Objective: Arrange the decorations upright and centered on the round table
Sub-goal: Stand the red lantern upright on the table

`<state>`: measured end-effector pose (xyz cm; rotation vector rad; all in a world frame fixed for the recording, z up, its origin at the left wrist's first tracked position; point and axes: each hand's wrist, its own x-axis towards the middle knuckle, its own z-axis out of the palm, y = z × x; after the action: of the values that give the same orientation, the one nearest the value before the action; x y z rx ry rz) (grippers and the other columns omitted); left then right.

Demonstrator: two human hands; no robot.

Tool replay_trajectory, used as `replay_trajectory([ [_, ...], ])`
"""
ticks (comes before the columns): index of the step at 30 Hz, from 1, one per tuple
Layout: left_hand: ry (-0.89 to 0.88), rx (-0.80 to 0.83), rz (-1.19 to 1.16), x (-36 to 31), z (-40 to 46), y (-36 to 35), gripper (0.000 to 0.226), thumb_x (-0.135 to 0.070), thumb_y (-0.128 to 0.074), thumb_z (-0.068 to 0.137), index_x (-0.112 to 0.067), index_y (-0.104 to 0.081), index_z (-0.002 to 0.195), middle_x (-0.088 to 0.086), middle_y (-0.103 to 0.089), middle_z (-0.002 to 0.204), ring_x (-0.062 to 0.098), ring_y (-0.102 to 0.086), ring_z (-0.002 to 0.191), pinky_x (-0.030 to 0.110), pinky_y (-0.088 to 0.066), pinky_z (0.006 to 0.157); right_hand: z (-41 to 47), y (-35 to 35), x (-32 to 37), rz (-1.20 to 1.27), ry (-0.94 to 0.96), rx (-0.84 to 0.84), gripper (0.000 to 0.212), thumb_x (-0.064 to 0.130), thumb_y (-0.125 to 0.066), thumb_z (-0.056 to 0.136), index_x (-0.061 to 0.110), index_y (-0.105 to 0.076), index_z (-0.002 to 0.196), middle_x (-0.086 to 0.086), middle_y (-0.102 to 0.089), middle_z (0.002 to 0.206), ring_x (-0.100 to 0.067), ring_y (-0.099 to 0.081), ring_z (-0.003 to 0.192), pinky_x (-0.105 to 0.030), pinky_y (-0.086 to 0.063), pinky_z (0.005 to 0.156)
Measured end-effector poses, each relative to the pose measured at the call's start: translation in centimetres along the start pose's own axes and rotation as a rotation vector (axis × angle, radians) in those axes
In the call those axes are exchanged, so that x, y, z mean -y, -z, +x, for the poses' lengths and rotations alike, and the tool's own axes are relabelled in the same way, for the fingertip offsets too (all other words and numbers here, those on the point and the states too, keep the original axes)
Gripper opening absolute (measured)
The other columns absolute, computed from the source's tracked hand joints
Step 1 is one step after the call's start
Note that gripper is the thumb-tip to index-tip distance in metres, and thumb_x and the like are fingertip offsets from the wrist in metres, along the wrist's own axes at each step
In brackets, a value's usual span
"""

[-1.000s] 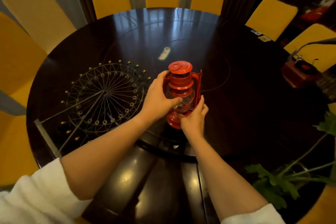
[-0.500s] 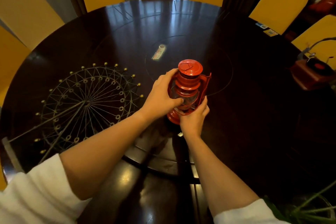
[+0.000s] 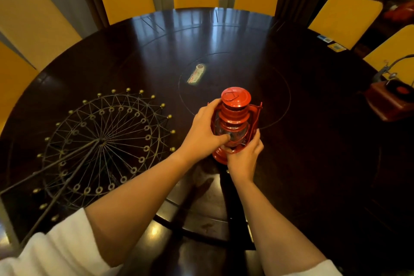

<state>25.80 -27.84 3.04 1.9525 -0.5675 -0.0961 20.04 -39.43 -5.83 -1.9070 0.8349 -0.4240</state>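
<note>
Near the round table's (image 3: 313, 163) middle, left hand (image 3: 201, 132) and right hand (image 3: 243, 157) fingers around upright red lantern (image 3: 235, 119).

Both hands, left (image 3: 202, 132) and right (image 3: 243, 157), reach forward, fingers curled closed

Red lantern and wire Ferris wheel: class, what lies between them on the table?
In the head view, only the left hand gripping the red lantern; otherwise bare dark tabletop beside the Ferris wheel.
</note>
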Motion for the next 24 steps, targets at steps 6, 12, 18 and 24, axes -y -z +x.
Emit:
replay_trajectory([
  [6,0.002,0.031,-0.008,0.3,0.5,-1.4,0.089,-0.033,-0.075,0.067,-0.052,-0.032,0.143,-0.016,-0.049,0.133,0.015,-0.042,0.133,0.046,-0.039,0.113,0.5,0.6,-0.8,0.002,-0.023,-0.002,0.112,0.025,-0.087,0.073,0.022,-0.011,0.157,-0.011,-0.025,0.155,-0.038,-0.053,0.127,-0.056,-0.051,0.096],
  [12,0.001,0.022,-0.001,0.0,0.6,-2.0,0.088,-0.032,-0.077,0.070,-0.074,-0.025,0.127,-0.042,-0.042,0.125,0.010,-0.042,0.133,0.040,-0.038,0.113,1.0,1.3,-1.4,-0.003,-0.022,-0.017,0.112,0.024,-0.087,0.074,0.022,-0.012,0.157,-0.010,-0.025,0.155,-0.038,-0.052,0.128,-0.055,-0.051,0.096],
  [18,0.002,0.019,-0.036,0.2,0.1,-2.5,0.083,-0.036,-0.076,0.070,-0.065,-0.029,0.132,-0.028,-0.048,0.130,0.011,-0.042,0.133,0.041,-0.038,0.113,0.6,1.3,-1.9,0.000,-0.022,-0.017,0.112,0.025,-0.087,0.073,0.022,-0.012,0.156,-0.010,-0.025,0.155,-0.037,-0.050,0.130,-0.056,-0.049,0.099],
  [24,0.036,0.002,-0.040,0.2,-0.6,-1.9,0.081,-0.045,-0.076,0.069,-0.073,-0.026,0.126,-0.026,-0.045,0.129,0.013,-0.041,0.134,0.041,-0.039,0.113,-0.1,0.6,-1.8,0.000,-0.010,-0.019,0.113,0.023,-0.089,0.069,0.021,-0.016,0.155,-0.012,-0.028,0.153,-0.038,-0.053,0.128,-0.056,-0.051,0.096],
])
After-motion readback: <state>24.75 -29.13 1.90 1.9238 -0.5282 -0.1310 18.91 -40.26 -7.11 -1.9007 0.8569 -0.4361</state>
